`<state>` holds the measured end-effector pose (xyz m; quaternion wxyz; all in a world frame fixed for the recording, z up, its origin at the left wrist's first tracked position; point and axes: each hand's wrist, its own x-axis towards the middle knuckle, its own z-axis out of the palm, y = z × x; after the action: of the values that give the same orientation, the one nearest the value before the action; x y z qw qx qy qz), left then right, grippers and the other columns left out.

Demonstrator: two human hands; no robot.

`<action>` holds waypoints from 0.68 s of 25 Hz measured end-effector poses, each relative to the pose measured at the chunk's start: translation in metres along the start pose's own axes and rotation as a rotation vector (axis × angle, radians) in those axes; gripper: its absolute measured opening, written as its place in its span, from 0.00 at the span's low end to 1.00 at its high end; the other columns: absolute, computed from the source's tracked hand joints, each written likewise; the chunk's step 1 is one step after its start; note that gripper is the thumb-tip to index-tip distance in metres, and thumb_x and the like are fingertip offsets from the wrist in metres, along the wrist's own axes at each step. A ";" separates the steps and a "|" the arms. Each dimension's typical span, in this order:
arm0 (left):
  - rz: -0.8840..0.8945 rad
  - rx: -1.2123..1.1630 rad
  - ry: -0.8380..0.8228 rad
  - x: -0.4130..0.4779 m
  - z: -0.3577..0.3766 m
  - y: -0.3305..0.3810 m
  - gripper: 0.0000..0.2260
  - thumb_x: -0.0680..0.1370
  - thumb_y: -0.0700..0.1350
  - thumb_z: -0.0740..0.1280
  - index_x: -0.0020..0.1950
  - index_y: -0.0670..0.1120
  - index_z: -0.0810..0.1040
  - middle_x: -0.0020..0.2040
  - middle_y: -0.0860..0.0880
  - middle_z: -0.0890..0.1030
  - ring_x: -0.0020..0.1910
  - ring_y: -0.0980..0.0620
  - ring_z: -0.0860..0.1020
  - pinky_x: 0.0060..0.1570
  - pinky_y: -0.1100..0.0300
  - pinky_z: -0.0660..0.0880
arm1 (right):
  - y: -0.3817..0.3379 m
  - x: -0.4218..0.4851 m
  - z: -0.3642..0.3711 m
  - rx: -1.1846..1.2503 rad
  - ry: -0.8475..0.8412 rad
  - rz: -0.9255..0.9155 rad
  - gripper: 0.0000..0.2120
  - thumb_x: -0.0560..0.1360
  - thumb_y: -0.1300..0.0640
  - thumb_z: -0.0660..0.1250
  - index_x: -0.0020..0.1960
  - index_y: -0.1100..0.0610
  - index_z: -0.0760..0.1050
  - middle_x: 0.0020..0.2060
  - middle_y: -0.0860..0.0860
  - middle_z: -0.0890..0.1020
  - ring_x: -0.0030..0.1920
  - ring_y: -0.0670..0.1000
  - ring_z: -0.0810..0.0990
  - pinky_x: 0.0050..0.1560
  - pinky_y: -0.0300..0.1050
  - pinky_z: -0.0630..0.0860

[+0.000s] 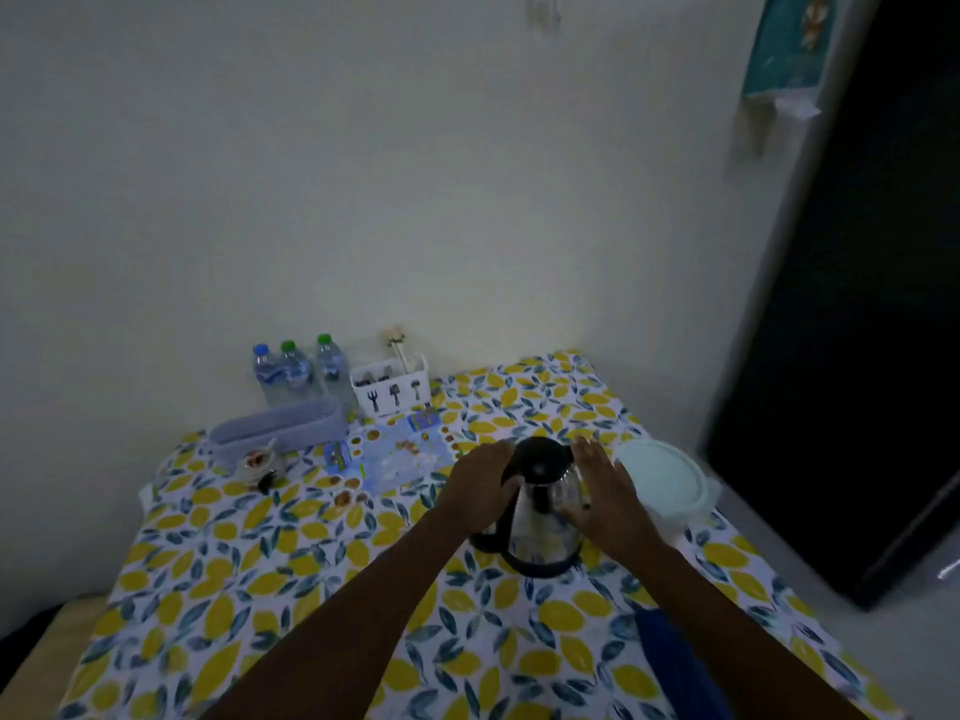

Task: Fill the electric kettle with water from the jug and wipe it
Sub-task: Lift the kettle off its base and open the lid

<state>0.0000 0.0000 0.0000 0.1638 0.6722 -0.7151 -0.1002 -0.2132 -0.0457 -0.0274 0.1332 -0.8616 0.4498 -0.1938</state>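
A steel electric kettle [543, 527] with a black lid and black base stands upright on the lemon-print tablecloth [291, 589]. My left hand [480, 488] is wrapped around its black handle on the left side. My right hand [605, 493] lies flat against the kettle's right side, fingers stretched out. A dark blue cloth [675, 667] lies on the table under my right forearm. A white round container with a lid [662, 478] sits just right of the kettle. I see no jug plainly.
Three water bottles [298, 371] stand by the wall, beside a white cutlery holder [392, 389] and a grey fabric basket [280, 431]. A small jar [257, 465] and a blue printed mat [400, 454] lie behind the kettle. A dark door [857, 304] is on the right.
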 end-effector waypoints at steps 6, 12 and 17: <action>-0.233 -0.196 -0.033 0.003 0.046 -0.005 0.25 0.82 0.50 0.58 0.76 0.44 0.56 0.71 0.40 0.66 0.67 0.40 0.68 0.64 0.46 0.69 | 0.017 0.021 0.038 -0.084 -0.081 -0.132 0.44 0.73 0.42 0.66 0.78 0.53 0.44 0.77 0.48 0.44 0.76 0.50 0.41 0.74 0.60 0.54; -0.270 -0.296 0.053 0.009 0.068 -0.020 0.20 0.82 0.50 0.55 0.72 0.45 0.62 0.63 0.41 0.71 0.58 0.42 0.71 0.57 0.43 0.72 | 0.018 0.025 0.063 0.113 -0.014 -0.085 0.45 0.70 0.51 0.73 0.78 0.52 0.49 0.77 0.52 0.53 0.77 0.55 0.47 0.72 0.58 0.59; -0.305 -0.430 0.088 0.012 0.074 -0.027 0.18 0.79 0.54 0.60 0.63 0.45 0.68 0.55 0.44 0.76 0.51 0.45 0.76 0.50 0.46 0.75 | 0.016 0.025 0.066 0.223 0.008 -0.084 0.47 0.69 0.57 0.75 0.77 0.52 0.49 0.77 0.52 0.54 0.77 0.55 0.46 0.70 0.58 0.65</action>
<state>-0.0029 -0.0192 -0.0773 0.3167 0.7256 -0.5601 -0.2441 -0.1823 -0.0717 -0.0870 0.2184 -0.8588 0.3892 -0.2515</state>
